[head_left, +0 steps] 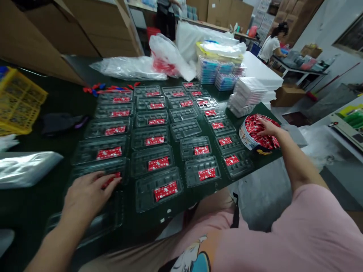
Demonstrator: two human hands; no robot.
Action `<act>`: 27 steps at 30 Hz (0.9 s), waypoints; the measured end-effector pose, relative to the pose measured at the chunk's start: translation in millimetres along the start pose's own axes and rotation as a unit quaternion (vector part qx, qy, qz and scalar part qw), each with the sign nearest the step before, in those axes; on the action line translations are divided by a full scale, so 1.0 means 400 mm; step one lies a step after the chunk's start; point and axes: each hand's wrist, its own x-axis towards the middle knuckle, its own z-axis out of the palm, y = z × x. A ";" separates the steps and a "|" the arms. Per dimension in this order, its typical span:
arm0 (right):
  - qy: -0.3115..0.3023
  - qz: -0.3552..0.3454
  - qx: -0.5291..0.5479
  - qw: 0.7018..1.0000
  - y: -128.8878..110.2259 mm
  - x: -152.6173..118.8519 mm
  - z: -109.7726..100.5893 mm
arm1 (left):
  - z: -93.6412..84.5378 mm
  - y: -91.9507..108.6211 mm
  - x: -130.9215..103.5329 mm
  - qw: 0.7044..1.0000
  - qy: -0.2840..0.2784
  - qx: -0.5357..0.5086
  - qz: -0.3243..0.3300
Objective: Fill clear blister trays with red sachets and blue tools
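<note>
My left hand (87,190) is at the near left, its thumb and fingers closed on a small red packet (110,180) with white marks, low over a clear plastic tray (124,170). My right hand (268,127) reaches into a round tub (247,139) at the table's right end. Its fingers are apart on the heap of red packets (258,130), with some fingertips hidden among them. Rows of clear compartment trays lie between my hands, most with one red packet, such as the packet (166,190) nearest me. Two trays in the middle, including this tray (185,129), hold no packet.
Stacked white trays (246,96) stand behind the tub. Wrapped coloured packs (217,70) and plastic bags (133,68) line the far side. At the left are a yellow crate (21,100) and a silver bag (28,168). Two people (270,47) are in the background.
</note>
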 end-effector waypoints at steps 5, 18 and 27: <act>-0.008 -0.036 -0.070 0.997 -0.060 0.016 0.052 | -0.056 0.111 0.050 0.999 0.042 -0.016 -0.020; 0.142 -0.081 0.038 0.986 -0.001 -0.059 0.053 | -0.036 0.323 0.181 0.988 0.075 -0.109 0.083; 0.278 -0.010 0.312 0.909 0.026 -0.102 0.047 | 0.008 0.523 0.246 0.953 0.010 -0.296 0.062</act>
